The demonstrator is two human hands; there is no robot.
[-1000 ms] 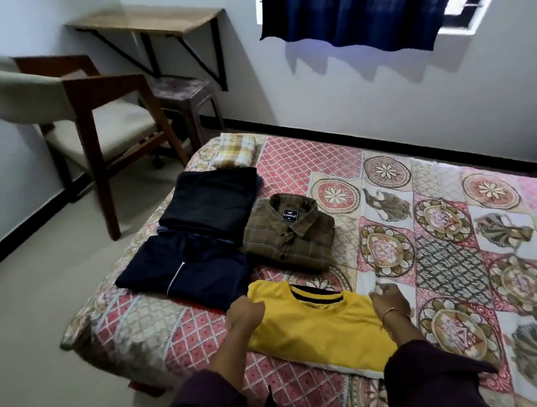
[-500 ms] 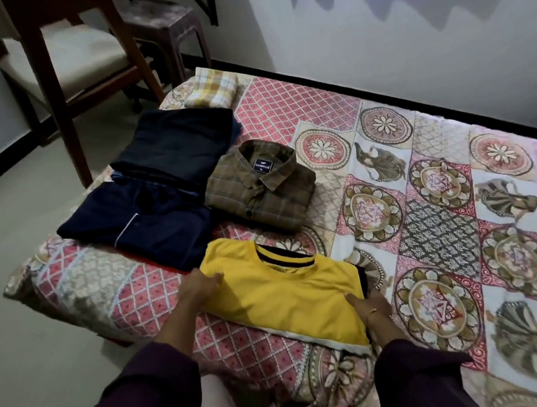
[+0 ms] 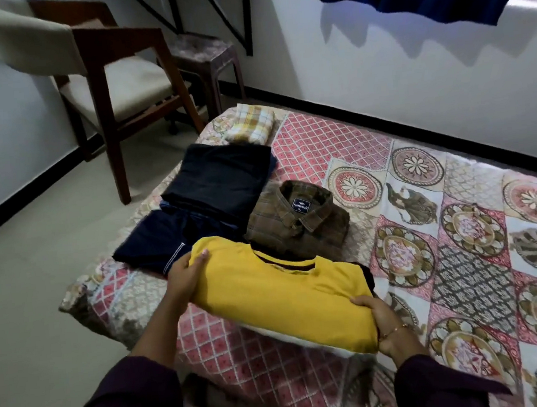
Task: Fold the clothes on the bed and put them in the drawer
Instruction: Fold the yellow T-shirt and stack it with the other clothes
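Holding item one in the head view, your left hand (image 3: 186, 277) grips the far-left corner of the folded yellow T-shirt (image 3: 281, 296), thumb on top, while your right hand (image 3: 380, 321) clasps its near-right edge, fingers curled round the fabric; the shirt sits just above the bed (image 3: 321, 153), near its front edge, with a pale layer showing beneath its near side. Item two: a folded brown checked shirt (image 3: 298, 222), collar and label up, just behind the T-shirt. Item three: a folded navy garment with white stitching (image 3: 153, 242), to the left, partly under your left hand. Item four: a folded black garment (image 3: 220, 181), overlapping the navy one's far side. Item five: a folded yellow-and-white checked cloth (image 3: 250, 125) at the bed's far corner. Beyond, on the floor: a wooden armchair (image 3: 109, 71) and a small stool (image 3: 202, 51).
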